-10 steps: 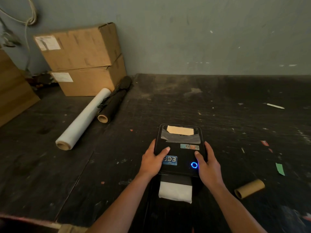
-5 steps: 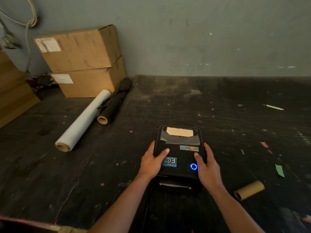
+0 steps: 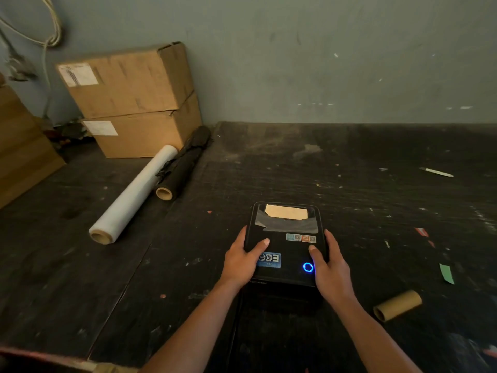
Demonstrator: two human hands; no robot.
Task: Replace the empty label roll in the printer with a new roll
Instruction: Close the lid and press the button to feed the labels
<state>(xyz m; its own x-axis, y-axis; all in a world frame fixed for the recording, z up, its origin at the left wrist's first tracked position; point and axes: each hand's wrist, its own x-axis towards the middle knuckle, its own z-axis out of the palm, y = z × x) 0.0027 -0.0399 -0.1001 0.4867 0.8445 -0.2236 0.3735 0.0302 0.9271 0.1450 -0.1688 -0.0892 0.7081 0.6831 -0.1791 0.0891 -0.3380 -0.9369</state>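
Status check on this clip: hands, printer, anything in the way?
Both hands, left and right, grip printer sides. Lid down, blue light on. Empty cardboard core lies right, apart.

Both forearms reach forward; left hand (image 3: 242, 261) and right hand (image 3: 329, 267) lie palm-down, thumbs angled inward, fingers seemingly curled over outer edges.

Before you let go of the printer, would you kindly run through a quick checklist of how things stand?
1. Printer lid down flat: ok.
2. Left hand and right hand each hold a side of the lid, thumbs on top: ok.
3. Blue ring light lit: ok.
4. New roll seated inside: cannot tell; the window shows only something tan.
5. Label fed out of the front slot: cannot tell; no paper shows there.
6. Empty cardboard core out of the printer, on the table: ok.
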